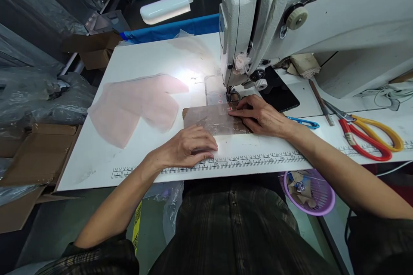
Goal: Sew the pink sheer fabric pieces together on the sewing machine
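Observation:
A strip of sheer greyish-pink fabric point(211, 118) lies over a brown, shiny backing in front of the sewing machine's presser foot point(229, 93). My right hand point(263, 116) rests on its right part, index finger stretched out and thumb apart. That fingertip touches a small white tag with a red mark point(230, 109), just before the foot. At the fabric's near left edge is my left hand point(193, 145), palm down, with fingers loosely bent and the thumb apart from them. Whatever lies under its fingertips is hidden.
Cut pink sheer pieces point(138, 103) are spread at left. On the right lie a black phone point(279, 90), blue thread snips point(303, 122) and red-and-yellow scissors point(368, 133). A printed ruler point(245, 161) runs along the table's front edge. Below stands a purple basket point(325, 206) of scraps.

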A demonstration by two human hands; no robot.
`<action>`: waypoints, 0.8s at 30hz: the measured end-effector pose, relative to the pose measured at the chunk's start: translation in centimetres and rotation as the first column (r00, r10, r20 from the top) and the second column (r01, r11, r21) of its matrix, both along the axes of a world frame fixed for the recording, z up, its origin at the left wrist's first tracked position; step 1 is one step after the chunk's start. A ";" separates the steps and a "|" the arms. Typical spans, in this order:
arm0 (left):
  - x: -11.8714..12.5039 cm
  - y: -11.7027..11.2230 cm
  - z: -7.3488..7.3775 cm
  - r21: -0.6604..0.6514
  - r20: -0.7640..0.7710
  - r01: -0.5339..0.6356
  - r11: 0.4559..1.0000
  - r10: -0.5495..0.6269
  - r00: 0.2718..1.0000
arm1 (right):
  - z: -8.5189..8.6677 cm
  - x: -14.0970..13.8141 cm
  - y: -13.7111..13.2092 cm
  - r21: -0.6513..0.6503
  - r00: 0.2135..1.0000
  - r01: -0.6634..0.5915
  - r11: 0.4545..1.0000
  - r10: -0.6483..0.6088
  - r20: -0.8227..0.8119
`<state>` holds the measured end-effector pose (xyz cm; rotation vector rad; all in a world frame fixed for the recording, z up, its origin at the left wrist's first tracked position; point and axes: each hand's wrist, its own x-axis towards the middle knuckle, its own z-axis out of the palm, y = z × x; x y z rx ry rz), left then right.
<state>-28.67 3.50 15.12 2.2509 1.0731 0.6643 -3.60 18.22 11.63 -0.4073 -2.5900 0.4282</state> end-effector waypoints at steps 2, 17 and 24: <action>0.0 0.1 -0.1 0.027 -0.009 0.016 0.999 -0.016 1.000 | -0.1 0.0 0.0 -0.007 1.000 0.002 1.000 -0.002 -0.007; 0.2 0.0 -0.2 0.150 0.054 -0.067 0.986 0.060 0.997 | 0.3 0.2 0.3 0.007 0.999 -0.029 1.000 0.030 -0.029; 0.4 0.0 -0.1 0.039 0.016 -0.097 0.995 0.096 0.995 | -0.1 0.1 0.4 -0.006 1.000 -0.015 1.000 0.015 -0.001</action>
